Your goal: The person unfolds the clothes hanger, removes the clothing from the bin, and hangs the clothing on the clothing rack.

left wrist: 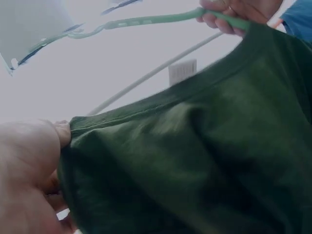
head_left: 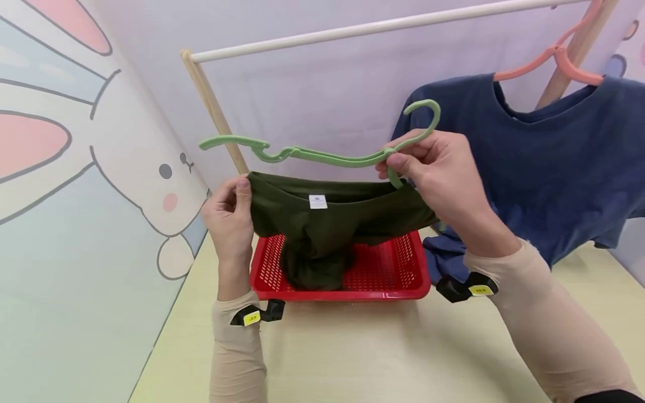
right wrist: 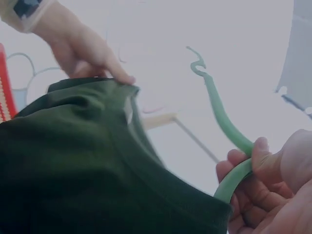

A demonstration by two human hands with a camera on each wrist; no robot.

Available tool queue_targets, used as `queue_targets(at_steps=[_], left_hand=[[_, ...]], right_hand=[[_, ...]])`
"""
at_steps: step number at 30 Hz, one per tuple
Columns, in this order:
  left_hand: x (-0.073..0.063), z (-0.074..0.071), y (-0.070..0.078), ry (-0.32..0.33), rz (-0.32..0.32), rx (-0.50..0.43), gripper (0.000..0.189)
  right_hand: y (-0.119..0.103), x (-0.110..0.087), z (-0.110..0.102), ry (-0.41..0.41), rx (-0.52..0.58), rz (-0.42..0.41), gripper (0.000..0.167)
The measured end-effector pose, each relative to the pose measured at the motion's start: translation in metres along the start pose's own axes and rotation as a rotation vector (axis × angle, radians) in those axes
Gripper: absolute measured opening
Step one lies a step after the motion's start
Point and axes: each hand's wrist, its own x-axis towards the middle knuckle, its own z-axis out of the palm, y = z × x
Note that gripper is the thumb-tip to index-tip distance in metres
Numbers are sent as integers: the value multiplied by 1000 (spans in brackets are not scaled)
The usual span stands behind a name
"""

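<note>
My left hand [head_left: 230, 215] pinches the left end of the neckline of a dark green shirt [head_left: 347, 212], which hangs down in front of me with a white label [head_left: 318, 202] at its collar. Between thumb and fingers, my right hand [head_left: 438, 168] grips a green plastic hanger [head_left: 332, 159] near the base of its hook. One arm of the hanger stretches left above the collar, outside the shirt. The other arm goes down into the right end of the neckline, as the right wrist view shows, where its green curve [right wrist: 234, 180] meets the cloth. Its tip is mostly hidden by the shirt.
Below the shirt, a red perforated basket [head_left: 342, 295] stands on the pale table [head_left: 342, 347], with the shirt's lower part inside. A white rail [head_left: 353, 33] on wooden posts crosses behind. A blue shirt [head_left: 544, 168] hangs at the right on a pink hanger [head_left: 526, 70].
</note>
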Motion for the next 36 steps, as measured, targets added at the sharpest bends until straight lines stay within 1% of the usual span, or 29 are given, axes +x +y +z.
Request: queue_targets(at_steps=[3,7,9,12,17,21,22,23,25,27,33,36], left_hand=[[-3,4,-4,-105,-13,76,23],[-8,12,-7,-241,-48,146,25],[-11,15,-7,-294,-65,179,26],[-13,17,-6,-352,-79,210,30],[-17,15,-7,-479,-117,181,33],[-18,9,-7,-601,-166,162,21],[-18,7,-7,-627,-179,154,23],[-18,6,-6,-647,-190,151,29],[-19,3,-5,-669,-199,156,42],[-19,1,-5,-670,-198,171,45],[-18,-1,-2,-615,-186,237,25],[-18,1,-2,-584,-171,239,19]], right_hand=[[-4,-10,-5,42,-85,-4,13],[0,-23,-5,77,-178,9,12],[3,-29,-5,86,-217,26,12],[6,-37,-5,95,-240,51,13],[11,-43,-4,117,-222,61,12],[16,-47,-4,142,-214,86,12],[17,-48,-4,145,-211,93,12],[18,-49,-4,147,-209,101,12],[20,-50,-5,147,-208,115,13],[21,-51,-6,146,-213,124,13],[23,-51,-12,156,-238,139,13],[24,-51,-15,166,-243,139,13]])
